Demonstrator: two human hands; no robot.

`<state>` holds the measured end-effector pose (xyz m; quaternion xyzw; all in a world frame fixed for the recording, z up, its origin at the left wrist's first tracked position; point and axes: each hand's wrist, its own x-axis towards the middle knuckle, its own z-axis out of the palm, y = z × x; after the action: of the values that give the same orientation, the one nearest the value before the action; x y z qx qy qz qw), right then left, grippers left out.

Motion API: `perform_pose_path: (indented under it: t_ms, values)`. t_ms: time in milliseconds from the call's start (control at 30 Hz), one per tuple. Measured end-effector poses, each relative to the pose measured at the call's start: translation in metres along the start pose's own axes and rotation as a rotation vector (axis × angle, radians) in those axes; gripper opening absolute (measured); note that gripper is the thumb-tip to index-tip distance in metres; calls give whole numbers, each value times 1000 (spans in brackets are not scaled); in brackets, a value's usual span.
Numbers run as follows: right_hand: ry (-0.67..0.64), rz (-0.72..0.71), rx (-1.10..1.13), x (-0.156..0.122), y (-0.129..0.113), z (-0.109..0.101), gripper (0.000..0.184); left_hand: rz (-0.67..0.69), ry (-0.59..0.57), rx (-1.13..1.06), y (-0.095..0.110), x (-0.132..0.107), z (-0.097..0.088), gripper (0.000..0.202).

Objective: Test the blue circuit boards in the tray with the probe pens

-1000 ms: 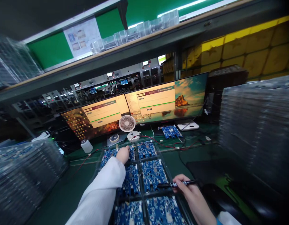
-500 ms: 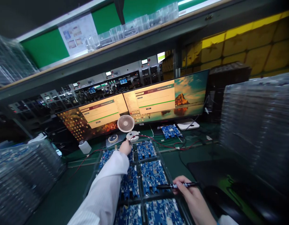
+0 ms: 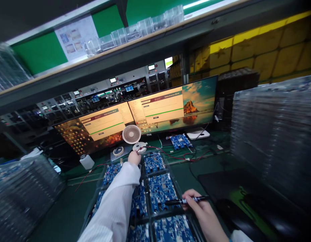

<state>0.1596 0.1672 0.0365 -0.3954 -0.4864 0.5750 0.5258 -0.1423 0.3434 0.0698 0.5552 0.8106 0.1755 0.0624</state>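
Observation:
My left hand (image 3: 134,158) reaches to the far end of a clear tray (image 3: 173,174) divided into compartments with blue circuit boards (image 3: 162,191). Its fingers are curled, and a red wire (image 3: 151,147) runs up to them; whatever they grip is hidden behind the hand. Beside the tray's right edge, my right hand (image 3: 199,210) is closed around a black marker pen (image 3: 187,200), held nearly level with its dark end pointing left over a board.
Two monitors (image 3: 165,107) stand behind a small white fan (image 3: 131,134). A loose circuit board (image 3: 180,141) lies by a white device (image 3: 198,134). Tray stacks rise at left (image 3: 27,198) and right (image 3: 273,134). A tape roll (image 3: 118,151), white bottle (image 3: 86,162) and dark mat (image 3: 216,179) are around.
The whole view has shifted slightly, so the scene sits a little further left. Both hands keep nearly the same place over the tray, and the marker pen stays in my right hand.

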Motion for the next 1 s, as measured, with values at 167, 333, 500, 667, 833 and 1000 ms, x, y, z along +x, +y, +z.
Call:
perform_pose_path:
  t_ms: [167,333,500,667,833,1000]
  values:
    - [6,9,1,0,-2,0,43,115,-7,-79,-1,-2,-14,15]
    - [12,15,0,0,-3,1,42,292,-220,-239,-1,-10,-29,14]
    - [20,10,5,0,-4,2,41,440,-383,-259,5,-18,-48,16]
    - [39,-11,12,2,-4,-1,43,623,-418,-146,17,-36,-77,17]
    - [108,-54,32,7,-3,-8,44,733,-373,-58,26,-69,-93,38]
    - [199,-94,69,15,0,-15,46,683,-316,-109,27,-96,-93,38]
